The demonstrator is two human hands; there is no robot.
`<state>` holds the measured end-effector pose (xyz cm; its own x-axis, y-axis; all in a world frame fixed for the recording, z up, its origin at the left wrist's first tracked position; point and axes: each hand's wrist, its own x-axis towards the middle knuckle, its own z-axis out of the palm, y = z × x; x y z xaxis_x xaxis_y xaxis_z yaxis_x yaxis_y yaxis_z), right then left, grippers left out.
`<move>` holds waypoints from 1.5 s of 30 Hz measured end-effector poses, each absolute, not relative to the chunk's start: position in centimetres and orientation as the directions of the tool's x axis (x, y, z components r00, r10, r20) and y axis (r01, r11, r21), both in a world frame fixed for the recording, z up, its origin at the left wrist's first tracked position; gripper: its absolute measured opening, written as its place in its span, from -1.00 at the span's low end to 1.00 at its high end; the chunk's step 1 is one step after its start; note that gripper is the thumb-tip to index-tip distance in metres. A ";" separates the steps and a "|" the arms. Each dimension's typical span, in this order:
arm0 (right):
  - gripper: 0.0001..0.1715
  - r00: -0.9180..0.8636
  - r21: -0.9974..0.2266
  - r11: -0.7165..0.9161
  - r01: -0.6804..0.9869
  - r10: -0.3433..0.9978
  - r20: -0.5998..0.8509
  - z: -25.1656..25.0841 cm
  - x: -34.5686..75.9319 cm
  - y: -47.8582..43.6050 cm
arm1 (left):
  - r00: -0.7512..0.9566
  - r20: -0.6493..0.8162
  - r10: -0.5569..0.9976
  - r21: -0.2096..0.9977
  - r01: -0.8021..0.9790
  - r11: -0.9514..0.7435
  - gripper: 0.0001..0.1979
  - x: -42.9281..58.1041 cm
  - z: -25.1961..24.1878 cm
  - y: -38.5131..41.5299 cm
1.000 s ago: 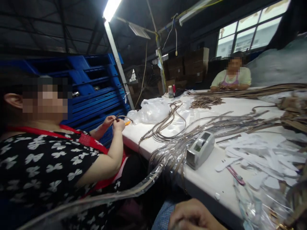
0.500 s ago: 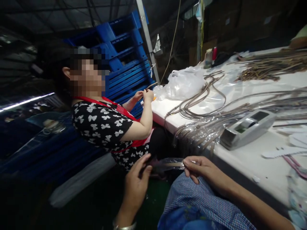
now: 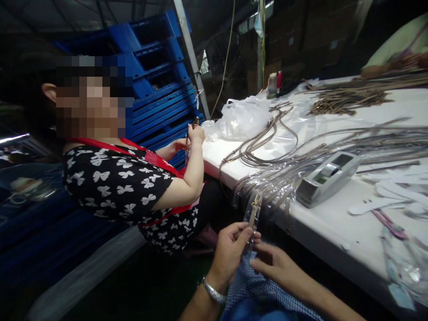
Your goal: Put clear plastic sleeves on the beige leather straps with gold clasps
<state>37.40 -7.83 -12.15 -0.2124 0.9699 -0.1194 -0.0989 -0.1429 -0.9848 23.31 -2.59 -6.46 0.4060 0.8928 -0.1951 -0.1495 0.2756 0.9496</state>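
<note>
Head view: plastic-sleeved strap, left hand

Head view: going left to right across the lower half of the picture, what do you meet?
A co-worker's patterned top → left hand, pinching a sleeved strap → tape dispenser → pink tool.

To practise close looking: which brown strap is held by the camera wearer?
The clear-sleeved strap pinched upright by the left hand, clasp on top; the straps on the table lie flat.
</note>
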 end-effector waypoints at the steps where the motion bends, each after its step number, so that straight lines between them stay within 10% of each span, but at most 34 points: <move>1: -0.58 -0.206 -0.991 -0.122 -0.053 0.973 -0.109 -12.5 36.5 -7.9 | 0.397 -0.208 0.894 0.939 -0.174 0.296 -0.65 23.7 -6.3 -2.5; 14: -0.39 -0.020 -0.979 -0.014 0.203 1.000 -0.018 -12.1 36.6 -8.1 | 0.521 -0.231 0.821 0.957 -0.032 0.289 -0.64 24.1 -7.5 -2.1; 21: -0.62 -0.184 -0.637 0.426 0.643 0.893 0.411 -6.7 41.9 -8.0 | 0.583 -0.111 0.805 0.941 0.321 -0.103 -0.77 21.2 -6.7 -0.5; 24: -0.56 -0.277 -0.562 0.412 0.717 0.909 0.313 -5.9 43.6 -6.8 | 0.733 -0.076 0.676 0.865 0.386 -0.321 -0.77 20.2 -5.3 0.1; 30: -0.54 -0.566 -0.941 -0.156 0.300 0.765 -0.307 -5.9 43.4 -7.8 | 0.855 -0.098 0.510 0.813 0.364 -0.454 -0.77 18.6 -4.1 1.5; 35: -0.52 -0.533 -0.929 -0.348 -0.124 0.814 -0.233 -5.0 42.1 -8.7 | 0.755 0.117 0.645 0.875 0.229 -0.426 -0.28 19.5 -7.1 0.3; 39: -0.64 -0.469 -0.849 -0.402 -0.342 0.856 -0.216 -3.8 41.0 -8.6 | 0.579 0.172 0.797 0.945 0.133 -0.300 -0.65 22.5 -10.0 -2.2; 45: -0.72 0.077 -0.956 0.029 -0.292 0.997 0.006 -2.0 41.6 -7.0 | 0.593 -0.030 0.805 0.999 -0.004 0.041 -0.58 25.0 -11.8 -4.3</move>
<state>41.60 -7.01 -1.96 0.0772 0.9970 0.0063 -0.2921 0.0287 -0.9559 24.96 -4.26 -11.81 0.5931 0.8046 -0.0305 -0.0037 0.0406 0.9992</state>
